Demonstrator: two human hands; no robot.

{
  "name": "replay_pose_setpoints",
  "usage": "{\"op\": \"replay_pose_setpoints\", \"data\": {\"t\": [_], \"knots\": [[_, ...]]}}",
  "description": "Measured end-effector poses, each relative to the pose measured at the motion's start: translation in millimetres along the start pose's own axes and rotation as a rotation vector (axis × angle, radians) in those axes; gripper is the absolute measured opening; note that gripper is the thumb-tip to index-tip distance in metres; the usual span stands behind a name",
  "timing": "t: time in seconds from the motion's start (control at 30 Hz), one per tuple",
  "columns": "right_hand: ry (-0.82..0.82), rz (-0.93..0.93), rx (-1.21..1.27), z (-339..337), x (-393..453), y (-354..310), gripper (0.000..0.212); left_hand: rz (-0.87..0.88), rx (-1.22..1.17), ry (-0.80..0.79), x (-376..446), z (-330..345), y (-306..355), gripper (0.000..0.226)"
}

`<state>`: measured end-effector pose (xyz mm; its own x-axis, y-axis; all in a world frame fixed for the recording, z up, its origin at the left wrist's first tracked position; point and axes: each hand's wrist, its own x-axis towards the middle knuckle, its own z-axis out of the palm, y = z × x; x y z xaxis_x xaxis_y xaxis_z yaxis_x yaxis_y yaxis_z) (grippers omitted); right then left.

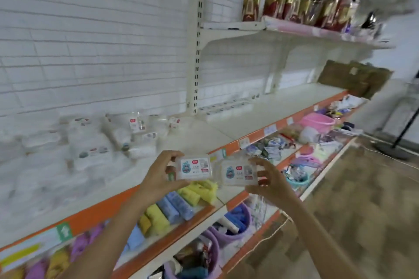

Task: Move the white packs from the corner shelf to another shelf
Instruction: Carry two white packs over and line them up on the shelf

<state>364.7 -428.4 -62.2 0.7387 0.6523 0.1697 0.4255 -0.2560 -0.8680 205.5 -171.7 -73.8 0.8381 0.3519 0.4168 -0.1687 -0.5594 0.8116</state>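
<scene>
Gripping one white pack [196, 167] each [238, 173], left hand [158, 174] and right hand [268, 179] reach forward side by side.

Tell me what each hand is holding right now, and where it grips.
The left hand holds one white pack by its left end; the right hand holds another white pack by its right end.

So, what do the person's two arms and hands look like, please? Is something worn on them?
Both arms are bare as far as the picture shows: no sleeves, gloves, watch or bracelets are visible. The left hand and the right hand show no rings that I can make out, though the picture is somewhat blurred.
</scene>
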Motion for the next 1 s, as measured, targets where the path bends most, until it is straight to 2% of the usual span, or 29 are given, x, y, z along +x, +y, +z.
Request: {"op": "replay_pose_setpoints", "data": {"t": [0.17, 0.43, 0.57, 0.7, 1.0], "knots": [[0.138, 0.051, -0.014, -54.8, -27.3, 42.4, 0.066, -0.048, -0.084, -0.081, 29.3, 79.2, 6.5, 0.066], [0.286, 0.143, -0.077, -145.1, -24.0, 103.1, 0.065, -0.037, -0.032, -0.174, 108.6, 196.6, 5.5, 0.06], [0.334, 0.124, -0.15, -198.5, 13.4, 127.8, 0.067, 0.009, -0.061, -0.184, 173.2, 240.9, 8.2, 0.059], [0.36, 0.102, -0.153, -249.7, 72.4, 141.7, 0.064, 0.034, -0.097, -0.129, 242.7, 269.8, 13.3, 0.06], [0.233, 0.028, -0.04, -301.3, 216.8, 180.4, 0.063, -0.008, -0.046, -0.01, 350.2, 281.2, -12.4, 0.061]]}}
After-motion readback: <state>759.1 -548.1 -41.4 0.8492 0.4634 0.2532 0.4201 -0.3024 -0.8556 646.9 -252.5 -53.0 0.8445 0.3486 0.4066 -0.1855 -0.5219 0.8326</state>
